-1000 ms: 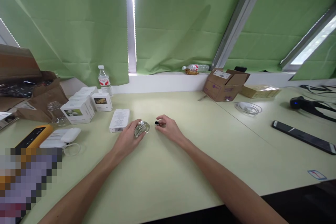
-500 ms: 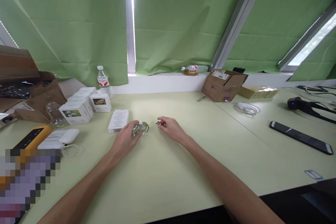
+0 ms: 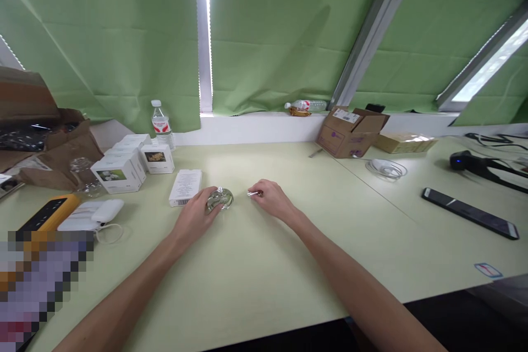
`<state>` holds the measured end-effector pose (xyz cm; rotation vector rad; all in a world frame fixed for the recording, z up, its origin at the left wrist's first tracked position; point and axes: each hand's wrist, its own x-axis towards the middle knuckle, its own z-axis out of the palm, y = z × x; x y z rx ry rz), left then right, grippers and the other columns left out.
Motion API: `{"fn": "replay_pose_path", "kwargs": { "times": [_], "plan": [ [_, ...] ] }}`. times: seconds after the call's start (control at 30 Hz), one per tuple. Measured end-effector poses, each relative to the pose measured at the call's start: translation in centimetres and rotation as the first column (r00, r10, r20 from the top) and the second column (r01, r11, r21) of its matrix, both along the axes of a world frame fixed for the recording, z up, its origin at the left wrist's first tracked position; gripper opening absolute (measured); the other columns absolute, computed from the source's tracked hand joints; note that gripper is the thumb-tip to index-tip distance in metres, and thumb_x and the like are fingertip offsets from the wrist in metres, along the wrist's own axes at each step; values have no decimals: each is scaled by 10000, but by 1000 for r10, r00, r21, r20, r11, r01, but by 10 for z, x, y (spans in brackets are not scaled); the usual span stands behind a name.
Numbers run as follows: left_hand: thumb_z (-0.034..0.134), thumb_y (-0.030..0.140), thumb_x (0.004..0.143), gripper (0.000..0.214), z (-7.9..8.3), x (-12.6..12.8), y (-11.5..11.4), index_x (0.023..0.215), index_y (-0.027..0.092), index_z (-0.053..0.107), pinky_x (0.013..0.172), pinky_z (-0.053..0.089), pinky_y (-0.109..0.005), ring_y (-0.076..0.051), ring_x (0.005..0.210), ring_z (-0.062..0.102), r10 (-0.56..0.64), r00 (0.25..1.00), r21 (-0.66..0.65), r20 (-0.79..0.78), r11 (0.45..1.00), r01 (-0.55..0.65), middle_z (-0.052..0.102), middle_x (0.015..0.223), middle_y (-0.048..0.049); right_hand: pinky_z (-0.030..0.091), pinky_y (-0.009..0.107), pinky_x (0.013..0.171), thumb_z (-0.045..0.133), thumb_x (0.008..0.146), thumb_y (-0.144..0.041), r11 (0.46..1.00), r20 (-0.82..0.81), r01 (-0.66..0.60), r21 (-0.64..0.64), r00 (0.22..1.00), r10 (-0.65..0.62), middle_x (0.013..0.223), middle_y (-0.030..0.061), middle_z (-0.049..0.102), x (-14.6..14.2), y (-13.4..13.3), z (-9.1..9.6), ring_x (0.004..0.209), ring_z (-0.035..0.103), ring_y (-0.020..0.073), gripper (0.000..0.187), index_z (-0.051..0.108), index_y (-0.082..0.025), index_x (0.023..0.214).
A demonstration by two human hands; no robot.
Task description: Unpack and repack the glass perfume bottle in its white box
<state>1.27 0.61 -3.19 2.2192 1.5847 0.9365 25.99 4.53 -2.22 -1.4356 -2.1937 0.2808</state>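
Observation:
My left hand [image 3: 197, 215] rests on the pale green table [image 3: 256, 264] with its fingers curled around a small round glass bottle [image 3: 220, 198]. A short way to the right, my right hand [image 3: 273, 201] lies on the table with its fingertips pinched on a small shiny cap [image 3: 253, 193]. The cap and the bottle are apart, a few centimetres between them. A flat white box [image 3: 185, 187] with a barcode lies just left of the bottle.
Several white boxes [image 3: 119, 168], a water bottle [image 3: 161, 124] and an open brown carton [image 3: 53, 148] stand at the left. A white device [image 3: 93, 214] and orange case [image 3: 47, 213] lie nearer. At the right are a cardboard box [image 3: 350, 133], coiled cable [image 3: 385, 168], black bar [image 3: 470, 213] and scanner [image 3: 474, 163].
Both hands have stayed almost in place. The cap in my right fingers has turned, so its silver side shows instead of its dark opening. The view has shifted slightly.

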Motion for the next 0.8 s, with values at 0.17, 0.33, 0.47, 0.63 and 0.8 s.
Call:
{"fn": "replay_pose_path", "kwargs": {
  "times": [0.17,0.33,0.47,0.63,0.8],
  "plan": [
    [507,418,877,396,0,0,1,1237,254,492,824,492,-337,-230,959,645,2,1000,-3,-8,1000,-2,634,1181,-56,442,271,810,502,850,-128,1000,22,-24,9,999,23,1044,59,683,-1,-1,-4,894,633,171,254,700,-194,994],
    [502,430,878,408,2,0,0,1242,247,493,827,490,-340,-237,974,641,-4,1000,-14,-12,1000,3,640,1167,-63,444,288,808,481,856,-128,1000,18,-24,16,1000,24,1045,67,686,-3,-3,-5,970,615,198,329,620,-182,1150],
    [502,430,876,404,2,-1,-1,1240,255,495,815,492,-343,-240,971,641,-3,1000,-16,-6,1000,2,643,1162,-59,453,274,770,480,866,-158,1000,-10,-12,19,1000,12,980,57,687,-2,-3,-2,905,622,181,324,587,-187,1170],
    [494,449,882,404,2,0,-1,1235,253,508,800,493,-335,-229,927,648,-7,1000,-14,2,1000,7,642,1167,-57,454,252,742,485,870,-177,997,-38,59,49,998,-57,921,42,675,4,1,2,797,622,146,239,598,-179,1080],
    [450,482,900,411,6,0,-4,1233,254,525,794,487,-319,-213,915,643,-2,1000,-16,15,1000,3,628,1189,-51,434,270,752,484,864,-162,988,11,132,77,991,-133,965,67,648,14,8,-1,775,601,149,213,647,-171,1000]
  ]
}}
